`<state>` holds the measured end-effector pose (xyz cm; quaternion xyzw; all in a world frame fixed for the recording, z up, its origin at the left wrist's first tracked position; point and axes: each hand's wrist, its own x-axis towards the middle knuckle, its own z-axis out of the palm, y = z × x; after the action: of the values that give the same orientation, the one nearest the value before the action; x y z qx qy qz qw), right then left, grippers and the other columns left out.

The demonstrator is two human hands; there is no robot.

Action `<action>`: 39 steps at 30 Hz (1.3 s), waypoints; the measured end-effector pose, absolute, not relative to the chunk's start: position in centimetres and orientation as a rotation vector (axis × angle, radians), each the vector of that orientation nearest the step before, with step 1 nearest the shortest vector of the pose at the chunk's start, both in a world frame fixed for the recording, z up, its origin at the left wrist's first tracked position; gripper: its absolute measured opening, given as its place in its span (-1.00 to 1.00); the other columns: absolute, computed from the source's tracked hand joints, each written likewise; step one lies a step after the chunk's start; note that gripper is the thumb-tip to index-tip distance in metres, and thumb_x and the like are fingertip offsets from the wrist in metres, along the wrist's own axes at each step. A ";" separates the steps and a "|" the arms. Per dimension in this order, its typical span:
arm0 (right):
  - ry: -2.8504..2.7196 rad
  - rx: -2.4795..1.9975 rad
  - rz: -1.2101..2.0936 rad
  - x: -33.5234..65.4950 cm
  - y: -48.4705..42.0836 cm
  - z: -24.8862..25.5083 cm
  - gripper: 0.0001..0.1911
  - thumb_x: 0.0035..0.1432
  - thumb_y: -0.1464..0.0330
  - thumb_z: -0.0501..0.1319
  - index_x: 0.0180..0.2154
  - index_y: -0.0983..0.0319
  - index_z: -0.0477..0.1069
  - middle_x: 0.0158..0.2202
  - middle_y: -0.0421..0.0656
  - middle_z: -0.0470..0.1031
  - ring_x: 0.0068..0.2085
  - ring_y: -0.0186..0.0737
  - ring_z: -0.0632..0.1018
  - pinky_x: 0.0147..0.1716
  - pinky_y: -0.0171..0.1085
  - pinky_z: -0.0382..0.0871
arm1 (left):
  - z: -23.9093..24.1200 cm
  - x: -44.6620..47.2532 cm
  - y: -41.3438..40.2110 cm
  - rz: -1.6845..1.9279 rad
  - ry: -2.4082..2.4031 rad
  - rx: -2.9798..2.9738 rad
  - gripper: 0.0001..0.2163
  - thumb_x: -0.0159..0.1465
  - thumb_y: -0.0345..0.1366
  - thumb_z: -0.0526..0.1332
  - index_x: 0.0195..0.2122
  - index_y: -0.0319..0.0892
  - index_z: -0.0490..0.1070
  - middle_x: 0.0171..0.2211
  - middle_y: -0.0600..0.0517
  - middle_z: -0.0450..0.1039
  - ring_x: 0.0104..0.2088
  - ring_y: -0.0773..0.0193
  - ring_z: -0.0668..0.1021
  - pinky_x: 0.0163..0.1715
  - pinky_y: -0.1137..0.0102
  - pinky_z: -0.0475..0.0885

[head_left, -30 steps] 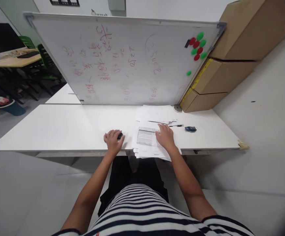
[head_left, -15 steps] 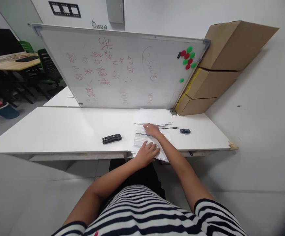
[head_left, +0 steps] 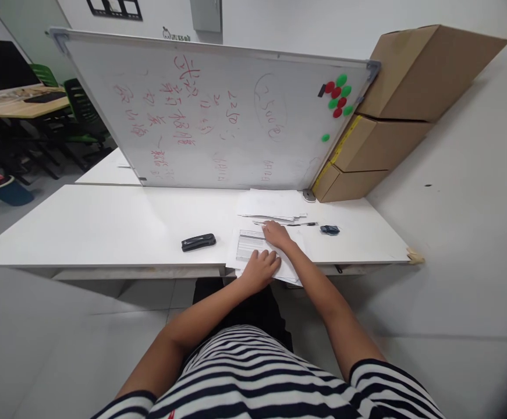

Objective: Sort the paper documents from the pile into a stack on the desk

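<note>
A loose pile of white papers (head_left: 289, 269) lies at the desk's front edge, its lowest corners reaching past it. The top sheet shows a printed table (head_left: 247, 244). My left hand (head_left: 261, 269) rests on the near part of this pile, fingers stretched out and slightly spread. At the pile's far side is my right hand (head_left: 276, 234), with its fingers curled together; whatever they hold is hidden. Just beyond that hand lies a second paper stack (head_left: 273, 203). A thin dark pen (head_left: 303, 224) lies to the right of the hand.
A black stapler (head_left: 198, 242) lies left of the papers on the white desk (head_left: 117, 227). To the right is a small dark object (head_left: 329, 230). A whiteboard (head_left: 183, 116) stands along the back, beside stacked cardboard boxes (head_left: 401, 81). A grey rounded object (head_left: 308, 195) sits at its foot.
My right hand has drawn slightly right and nearer, away from the far stack's edge, and its fingers look more curled. My left hand stays on the near pile. The view has tilted slightly.
</note>
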<state>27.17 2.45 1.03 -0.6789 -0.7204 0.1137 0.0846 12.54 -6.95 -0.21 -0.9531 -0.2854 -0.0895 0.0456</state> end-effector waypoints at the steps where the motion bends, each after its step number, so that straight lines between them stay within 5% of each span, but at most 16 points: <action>1: -2.142 -2.050 0.307 27.2 2.5 0.8 -0.59 0.35 0.31 -0.12 0.03 0.31 0.37 0.02 0.04 0.45 0.02 -0.03 0.43 -0.04 -0.17 0.24 | -0.6 12.9 -7.3 -0.292 -0.906 -2.883 -0.50 0.24 -0.24 0.14 0.21 -0.19 0.16 0.18 -0.22 0.23 0.08 -0.05 0.32 -0.01 0.04 0.21; 10: -2.233 -2.036 0.100 27.0 2.0 -0.3 -0.63 0.34 0.33 -0.10 -0.15 0.31 0.45 -0.10 0.05 0.46 -0.08 -0.05 0.42 -0.13 -0.18 0.21 | -1.9 14.0 -8.0 -0.351 -1.060 -2.856 -0.53 0.27 -0.37 0.07 0.23 -0.14 0.17 0.17 -0.24 0.26 0.04 -0.05 0.38 -0.04 -0.01 0.25; 15: -2.288 -1.945 -0.041 27.2 4.0 0.7 -0.60 0.35 0.30 -0.11 -0.06 0.30 0.43 0.00 0.08 0.41 0.03 -0.01 0.36 -0.01 -0.14 0.15 | 1.4 11.9 -6.4 -0.407 -0.809 -3.110 -0.26 0.13 0.09 0.22 0.29 -0.11 0.09 0.30 -0.22 0.07 0.26 -0.14 0.17 0.17 -0.03 0.07; 19: -2.297 -1.951 -0.096 28.3 7.1 1.1 -0.56 0.34 0.30 -0.07 0.18 0.28 0.22 0.26 0.07 0.18 0.23 0.02 0.20 0.12 -0.10 0.08 | 3.8 5.6 -0.5 -0.822 -1.260 -3.042 -0.48 0.29 0.07 0.01 0.20 -0.07 0.23 0.20 -0.11 0.28 0.19 0.06 0.31 0.18 0.13 0.15; 21: -2.332 -1.984 -0.070 29.2 8.4 0.8 -0.53 0.34 0.28 -0.05 0.23 0.28 0.15 0.30 0.05 0.13 0.27 0.01 0.17 0.14 -0.10 0.10 | 3.1 0.9 2.7 -0.993 -1.711 -2.727 -0.54 0.30 0.01 0.01 0.09 -0.15 0.34 0.09 -0.17 0.39 0.13 -0.01 0.37 0.16 0.05 0.16; 24: -2.410 -2.005 -0.036 30.2 9.5 -0.1 -0.56 0.36 0.33 -0.07 0.21 0.31 0.17 0.29 0.06 0.16 0.26 -0.04 0.23 0.11 -0.15 0.18 | 0.0 -5.8 5.4 -1.339 -2.166 -2.269 -0.58 0.25 0.01 0.06 -0.07 -0.19 0.43 0.01 -0.20 0.43 0.12 -0.10 0.38 0.16 -0.06 0.14; 28: -2.459 -2.047 -0.068 29.9 9.9 -1.1 -0.58 0.30 0.52 -0.05 0.17 0.42 0.19 0.28 0.18 0.15 0.27 -0.04 0.24 0.08 -0.19 0.23 | -3.7 -9.8 5.6 -2.018 -2.353 -1.796 -0.52 0.34 0.02 -0.19 -0.10 -0.17 0.38 -0.14 -0.11 0.50 -0.08 0.12 0.53 -0.01 0.13 0.39; 32: -2.485 -2.109 -0.087 29.5 10.4 -1.0 -0.58 0.20 0.64 0.03 0.10 0.45 0.25 0.17 0.22 0.30 0.17 -0.05 0.38 0.00 -0.22 0.32 | -3.8 -9.3 5.3 -2.057 -2.443 -1.827 -0.52 0.32 0.07 -0.13 -0.16 -0.19 0.41 -0.22 -0.06 0.52 -0.17 0.18 0.55 -0.02 0.19 0.39; 39: -2.516 -2.188 -0.081 29.9 10.4 0.5 -0.64 0.26 0.23 0.19 0.03 0.27 0.34 -0.01 -0.06 0.42 -0.09 -0.17 0.51 -0.11 -0.08 0.45 | -2.9 -9.0 5.1 -2.049 -2.507 -1.784 -0.49 0.32 0.09 -0.15 -0.17 -0.20 0.41 -0.24 -0.06 0.53 -0.18 0.18 0.55 -0.03 0.21 0.40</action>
<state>29.94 10.44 0.49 -0.6530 -0.7508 -0.0242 -0.0967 -8.99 5.09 -2.90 -0.4642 -0.6522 -0.5330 -0.2740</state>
